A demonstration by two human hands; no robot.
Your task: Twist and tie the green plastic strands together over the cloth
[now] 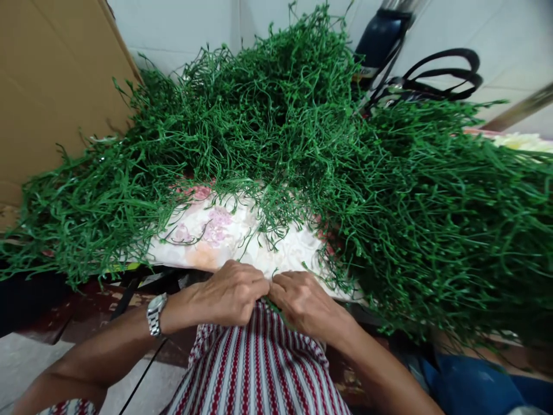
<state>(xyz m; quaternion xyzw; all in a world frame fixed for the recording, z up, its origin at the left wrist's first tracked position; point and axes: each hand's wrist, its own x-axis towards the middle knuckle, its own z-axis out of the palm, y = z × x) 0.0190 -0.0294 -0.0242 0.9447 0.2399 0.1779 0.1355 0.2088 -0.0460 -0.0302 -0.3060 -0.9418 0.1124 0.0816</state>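
Note:
Both my hands meet at the near edge of a flower-patterned cloth (203, 253), above my striped clothing. My left hand (235, 291), with a silver watch on the wrist, is closed, its fingertips pinched together. Close against it, my right hand (305, 300) is closed too. A bit of green stem (273, 305) shows between and below the fingers; most of it is hidden by them. Just beyond my hands, a few loose green stems (274, 213) with small branching tips lie on the cloth.
Large heaps of green stems (268, 115) surround the cloth at the back, left and right (440, 225). A cardboard sheet (56, 86) stands at the left. Behind the heap are a dark bottle (380, 37) and black straps (449, 75). White petals (522, 141) show far right.

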